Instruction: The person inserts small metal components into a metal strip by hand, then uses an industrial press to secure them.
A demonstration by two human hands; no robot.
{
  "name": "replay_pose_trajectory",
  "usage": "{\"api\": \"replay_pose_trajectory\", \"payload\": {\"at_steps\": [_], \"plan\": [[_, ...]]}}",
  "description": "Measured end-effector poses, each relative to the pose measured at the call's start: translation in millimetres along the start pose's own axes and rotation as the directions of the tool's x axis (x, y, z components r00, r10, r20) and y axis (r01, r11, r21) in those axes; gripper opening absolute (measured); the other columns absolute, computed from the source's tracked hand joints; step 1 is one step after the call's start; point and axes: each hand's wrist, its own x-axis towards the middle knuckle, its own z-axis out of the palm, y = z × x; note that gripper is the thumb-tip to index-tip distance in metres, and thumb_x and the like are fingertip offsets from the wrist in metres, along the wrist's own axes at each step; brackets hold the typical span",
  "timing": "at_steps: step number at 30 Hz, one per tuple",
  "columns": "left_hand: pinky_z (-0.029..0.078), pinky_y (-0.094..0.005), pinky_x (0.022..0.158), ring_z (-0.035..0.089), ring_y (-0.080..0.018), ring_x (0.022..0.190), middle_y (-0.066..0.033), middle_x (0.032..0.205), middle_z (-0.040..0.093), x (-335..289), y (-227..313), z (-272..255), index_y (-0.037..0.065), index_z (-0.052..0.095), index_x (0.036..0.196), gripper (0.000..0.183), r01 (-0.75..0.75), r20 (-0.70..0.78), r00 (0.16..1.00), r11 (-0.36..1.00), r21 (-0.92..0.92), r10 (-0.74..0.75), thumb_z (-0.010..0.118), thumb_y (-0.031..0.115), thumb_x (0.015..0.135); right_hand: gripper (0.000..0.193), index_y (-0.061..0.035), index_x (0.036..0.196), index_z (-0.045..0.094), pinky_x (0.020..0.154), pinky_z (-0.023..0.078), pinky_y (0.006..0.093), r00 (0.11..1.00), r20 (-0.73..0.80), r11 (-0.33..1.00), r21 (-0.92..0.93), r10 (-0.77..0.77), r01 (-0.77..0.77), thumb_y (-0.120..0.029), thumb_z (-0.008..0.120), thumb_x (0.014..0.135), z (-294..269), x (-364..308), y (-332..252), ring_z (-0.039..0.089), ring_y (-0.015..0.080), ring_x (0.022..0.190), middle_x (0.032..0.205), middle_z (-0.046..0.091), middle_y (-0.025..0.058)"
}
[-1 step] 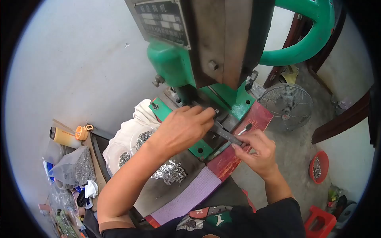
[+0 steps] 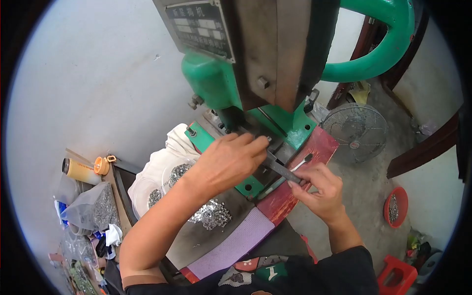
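A green and grey press (image 2: 209,81) stands over its green base plate (image 2: 248,188). My left hand (image 2: 231,160) reaches in at the tooling under the press head, its fingers curled down and closed. Its fingertips, and whatever they hold, are hidden behind the hand. In my right hand (image 2: 322,189), between thumb and fingers, is the near end of a dark grey flat metal bar (image 2: 281,170). The bar's far end runs in beside my left fingers at the tooling. A small white-handled brush (image 2: 302,162) lies on the red worn board (image 2: 278,202) just beyond my right hand.
Small shiny metal pieces (image 2: 211,215) are heaped on the bench left of the purple mat (image 2: 231,241), beside tubs of similar pieces. A floor fan (image 2: 355,133), a red bowl (image 2: 396,206) and a red stool (image 2: 396,275) stand at right. Bags and a bottle (image 2: 81,169) crowd the left.
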Motion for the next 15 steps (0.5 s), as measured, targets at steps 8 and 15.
{"api": "replay_pose_trajectory", "payload": {"at_steps": [8,15], "plan": [[0.051,-0.0330,0.081,0.060,-0.0191,0.090,-0.0033,0.094,0.053,14,5,-7,0.006,0.062,0.090,0.013,-0.067,0.128,0.990,0.998,-0.002,0.067,0.060,0.014,0.080,0.020,0.0004,0.087,0.071,0.054,0.053,0.0257,0.996,0.010,0.996,0.021,0.083,-0.084,-0.002,0.083,0.071,-1,-7,-10,0.067,0.0135,0.061,0.080,0.067,0.0080],[0.049,-0.0322,0.083,0.061,-0.0195,0.093,-0.0051,0.100,0.060,0,16,-2,0.003,0.065,0.102,0.025,-0.003,0.159,0.987,0.997,0.079,-0.010,0.059,0.014,0.081,0.021,0.0014,0.091,0.072,0.055,0.053,0.0270,0.997,0.020,0.994,0.076,0.079,-0.080,-0.001,0.081,0.073,25,2,-3,0.067,0.0147,0.063,0.082,0.067,0.0087]]}}
